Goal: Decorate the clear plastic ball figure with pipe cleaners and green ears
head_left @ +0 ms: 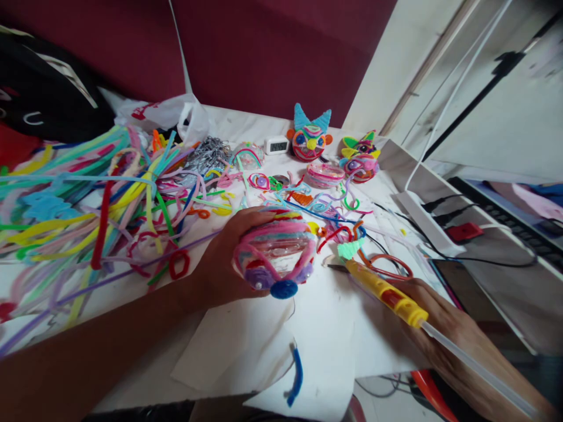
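Note:
My left hand (224,258) is wrapped round a clear plastic bowl-like craft piece (281,249) trimmed with pink, red and purple pipe cleaners. A round blue fuzzy disc (284,289) sits on its lower edge, facing me. On the right, my right hand (435,316) closes under a yellow hot glue gun (387,293); its fingers are partly hidden. A translucent glue stick (475,360) runs out of the gun's back over my wrist. By the gun's front is a mint-green piece (350,249). Orange-handled scissors (391,261) lie just beyond it.
Loose pipe cleaners (118,205) spread across the left. At the back stand a blue-eared face ball (310,138), a small digital clock (277,145) and a plastic bag (167,117). A power strip (431,223) with cables lines the right. A blue pipe cleaner piece (297,375) lies on white paper (237,346).

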The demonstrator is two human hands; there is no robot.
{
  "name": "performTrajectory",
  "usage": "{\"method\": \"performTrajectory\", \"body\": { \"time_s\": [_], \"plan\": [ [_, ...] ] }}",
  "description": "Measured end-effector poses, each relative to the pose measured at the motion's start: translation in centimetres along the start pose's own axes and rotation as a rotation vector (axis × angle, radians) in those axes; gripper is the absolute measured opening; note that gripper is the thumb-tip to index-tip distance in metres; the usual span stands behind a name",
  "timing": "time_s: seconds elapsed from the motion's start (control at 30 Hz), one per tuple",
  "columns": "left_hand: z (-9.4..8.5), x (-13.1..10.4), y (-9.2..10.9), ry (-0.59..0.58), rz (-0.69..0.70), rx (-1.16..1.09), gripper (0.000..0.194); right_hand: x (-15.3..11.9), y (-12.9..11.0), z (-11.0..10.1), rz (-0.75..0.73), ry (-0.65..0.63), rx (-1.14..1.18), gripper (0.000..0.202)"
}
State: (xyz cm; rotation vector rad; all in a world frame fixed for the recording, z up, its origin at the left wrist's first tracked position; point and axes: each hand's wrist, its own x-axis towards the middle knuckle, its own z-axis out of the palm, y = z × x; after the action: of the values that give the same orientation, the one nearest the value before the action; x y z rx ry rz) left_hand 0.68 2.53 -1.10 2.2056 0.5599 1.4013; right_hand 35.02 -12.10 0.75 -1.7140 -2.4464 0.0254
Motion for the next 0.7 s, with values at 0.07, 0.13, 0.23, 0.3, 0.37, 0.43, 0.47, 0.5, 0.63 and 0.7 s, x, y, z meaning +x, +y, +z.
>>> {"method": "performTrajectory", "body": {
  "time_s": [0.07, 0.13, 0.23, 0.3, 0.37, 0.43, 0.47, 0.5, 0.63, 0.7],
  "plan": [
    [-0.01, 0.03, 0.05, -0.001, 0.005, 0.014, 0.089, 0.00, 0.00, -0.09, -0.007, 0.002, 0.012, 0.033],
    [-0.01, 0.03, 0.10, -0.003, -0.005, 0.024, 0.089, 0.12, -0.02, -0.16, -0.017, -0.014, 0.025, 0.032],
    [-0.02, -0.03, 0.11, -0.002, -0.016, 0.025, 0.089, 0.37, -0.08, -0.19, -0.014, -0.018, 0.038, 0.031],
    [-0.02, -0.09, 0.05, -0.004, -0.013, 0.013, 0.089, 0.54, -0.13, -0.18, 0.016, -0.014, 0.043, 0.033],
    [0.00, -0.13, -0.02, -0.003, -0.013, 0.003, 0.089, 0.69, -0.16, -0.16, 0.037, -0.023, 0.059, 0.033],
    [0.04, -0.16, -0.04, 0.001, -0.018, 0.004, 0.087, 0.80, -0.11, -0.10, 0.038, -0.033, 0.078, 0.030],
    [0.07, -0.16, -0.04, 0.006, -0.020, 0.009, 0.086, 0.81, -0.06, -0.05, 0.038, -0.030, 0.084, 0.029],
    [0.08, -0.15, -0.02, 0.006, -0.021, 0.017, 0.086, 0.77, 0.02, 0.02, 0.042, -0.024, 0.087, 0.029],
    [0.10, -0.10, 0.03, 0.007, -0.017, 0.020, 0.086, 0.31, 0.35, 0.34, 0.073, -0.034, 0.060, 0.032],
    [0.09, -0.08, 0.02, 0.005, -0.024, 0.004, 0.087, 0.08, 0.37, 0.42, 0.066, -0.042, 0.051, 0.034]
  ]
}}
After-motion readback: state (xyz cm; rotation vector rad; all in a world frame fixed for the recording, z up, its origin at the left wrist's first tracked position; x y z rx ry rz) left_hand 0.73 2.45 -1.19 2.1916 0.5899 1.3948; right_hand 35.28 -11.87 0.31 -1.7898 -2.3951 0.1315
